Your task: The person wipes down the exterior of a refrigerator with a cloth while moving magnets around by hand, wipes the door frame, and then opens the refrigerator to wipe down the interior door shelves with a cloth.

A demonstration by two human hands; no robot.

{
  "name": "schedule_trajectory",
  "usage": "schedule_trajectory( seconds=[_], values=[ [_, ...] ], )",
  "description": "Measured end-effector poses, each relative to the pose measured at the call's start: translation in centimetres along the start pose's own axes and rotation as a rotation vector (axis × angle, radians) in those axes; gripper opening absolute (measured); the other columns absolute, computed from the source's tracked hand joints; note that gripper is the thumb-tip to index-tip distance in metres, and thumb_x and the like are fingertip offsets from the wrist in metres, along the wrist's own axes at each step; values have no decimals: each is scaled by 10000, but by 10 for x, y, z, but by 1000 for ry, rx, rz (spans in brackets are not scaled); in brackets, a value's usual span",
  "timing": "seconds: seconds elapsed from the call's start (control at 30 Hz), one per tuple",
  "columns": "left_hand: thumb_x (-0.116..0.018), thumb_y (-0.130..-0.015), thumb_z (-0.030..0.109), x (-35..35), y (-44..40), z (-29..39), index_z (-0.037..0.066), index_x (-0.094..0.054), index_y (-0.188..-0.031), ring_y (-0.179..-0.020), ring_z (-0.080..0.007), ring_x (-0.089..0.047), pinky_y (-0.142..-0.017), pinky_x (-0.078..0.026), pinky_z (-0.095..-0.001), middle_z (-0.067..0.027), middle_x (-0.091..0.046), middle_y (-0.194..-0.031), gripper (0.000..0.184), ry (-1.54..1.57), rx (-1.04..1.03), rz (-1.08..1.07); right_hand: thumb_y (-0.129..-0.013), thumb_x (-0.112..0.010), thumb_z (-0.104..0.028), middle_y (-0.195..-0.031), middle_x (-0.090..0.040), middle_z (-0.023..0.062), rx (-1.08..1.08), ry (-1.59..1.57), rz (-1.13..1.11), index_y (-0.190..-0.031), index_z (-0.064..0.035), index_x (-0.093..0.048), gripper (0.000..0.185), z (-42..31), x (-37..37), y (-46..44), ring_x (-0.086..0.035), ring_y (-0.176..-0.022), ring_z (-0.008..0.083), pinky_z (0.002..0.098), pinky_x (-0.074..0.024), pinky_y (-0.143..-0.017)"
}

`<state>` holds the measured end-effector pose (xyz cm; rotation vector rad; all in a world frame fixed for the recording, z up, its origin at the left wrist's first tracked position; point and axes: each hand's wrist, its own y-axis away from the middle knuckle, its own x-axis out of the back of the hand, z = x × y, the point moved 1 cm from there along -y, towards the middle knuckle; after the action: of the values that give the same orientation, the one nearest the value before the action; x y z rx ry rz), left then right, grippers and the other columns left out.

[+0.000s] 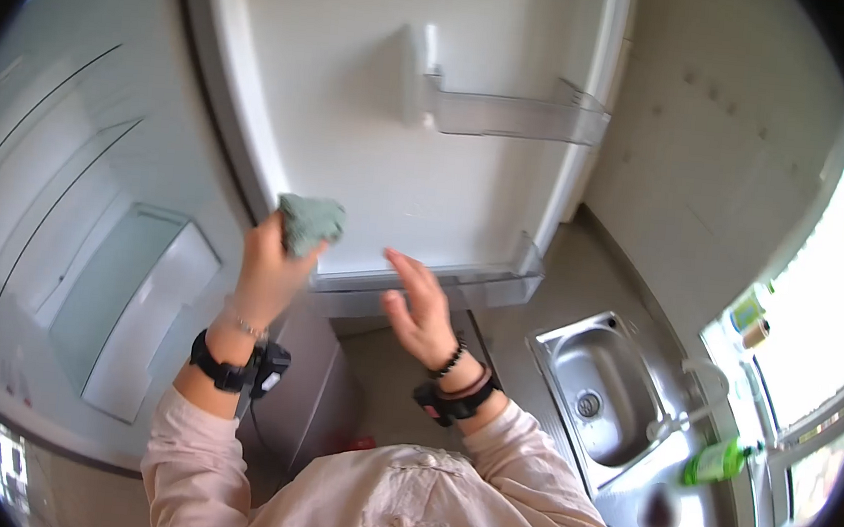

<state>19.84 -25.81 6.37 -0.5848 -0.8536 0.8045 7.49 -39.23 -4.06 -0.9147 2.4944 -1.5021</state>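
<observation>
A crumpled grey-green cloth (311, 224) is gripped in my left hand (276, 266), raised before the inner side of the open fridge door (353, 137). My right hand (420, 309) holds nothing; its fingers are stretched and apart, just above the clear bottom door shelf (485, 291). Higher up on the door's right side sits another clear shelf (515, 116). To the left, the fridge interior (68, 182) stands open, with a clear-lidded white drawer (152, 310) low inside it.
A steel sink (602, 390) with a tap (690, 417) is set in the counter at right. A green bottle (716, 462) stands behind it, and more bottles (751, 310) are by the window. A blurred dark round object (659, 512) is on the counter.
</observation>
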Motion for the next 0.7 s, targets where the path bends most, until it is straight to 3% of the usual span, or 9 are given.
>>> schedule_trajectory(
  seconds=[0.07,0.17,0.27,0.3,0.37,0.43,0.5,0.63,0.7],
  values=[
    [-696,-712,67,-21,8,25,-28,-563,-994,-809,-165,-615,-733,-484,-282,-110,-645,-896,326,0,72,-251,-806,-565,-82,-1003,-567,157,-72,-353,-27,-1193,-4,-482,403,-27,-5,-5,-570,-935,235,332,-446,-819],
    [-739,-681,118,-33,10,39,-21,-571,-992,-832,-160,-597,-756,-472,-284,-90,-631,-916,379,218,185,-481,-832,-547,-74,-904,-588,93,-250,-341,133,-1139,20,-491,326,-27,-1,7,-566,-849,137,266,-449,-770],
    [-752,-677,150,-12,-1,45,-5,-575,-1006,-861,-151,-578,-779,-456,-280,-68,-616,-931,405,66,-49,-581,-894,-460,-104,-864,-578,-2,-396,-699,366,-1052,-6,-527,198,5,20,17,-543,-788,96,221,-444,-701],
    [-765,-654,244,-1,-5,41,9,-584,-1031,-878,-194,-597,-774,-461,-299,-112,-633,-918,479,-103,-138,-390,-908,-451,-136,-876,-576,-1,-437,-805,483,-1051,-17,-532,203,3,41,14,-537,-793,93,216,-439,-704],
    [-754,-667,202,17,-11,12,43,-584,-1067,-918,-198,-584,-805,-448,-304,-87,-625,-990,462,-89,-68,48,-927,-448,-202,-897,-570,-4,-410,-855,678,-1049,-34,-540,228,-10,86,0,-520,-799,84,209,-428,-701],
    [-709,-735,172,38,-27,-3,10,-485,-1180,-1077,-241,-508,-927,-390,-370,-138,-535,-1165,524,-314,-262,404,-927,-463,-253,-1001,-560,22,-331,-692,747,-1102,-48,-516,274,-9,127,-20,-522,-891,107,244,-436,-740],
    [-686,-770,274,45,-47,-26,-8,-393,-1259,-1203,-324,-378,-1000,-311,-410,-199,-419,-1277,636,-439,-261,674,-920,-484,-255,-1071,-568,38,-277,-498,695,-1134,-58,-510,292,20,160,-30,-544,-958,134,269,-445,-767],
    [-666,-779,334,43,-80,-90,-17,-394,-1258,-1221,-353,-342,-1008,-295,-425,-213,-366,-1319,654,-530,-151,756,-864,-567,-231,-832,-629,38,-246,317,553,-998,-31,-590,242,86,195,-67,-590,-783,149,275,-448,-674],
    [-638,-797,363,39,-90,-99,-27,-451,-1194,-1205,-355,-362,-993,-308,-420,-221,-384,-1304,588,-430,-59,550,-766,-644,-302,-743,-633,114,-164,647,531,-900,-13,-605,321,65,184,-88,-615,-712,240,333,-462,-663]
  ],
)
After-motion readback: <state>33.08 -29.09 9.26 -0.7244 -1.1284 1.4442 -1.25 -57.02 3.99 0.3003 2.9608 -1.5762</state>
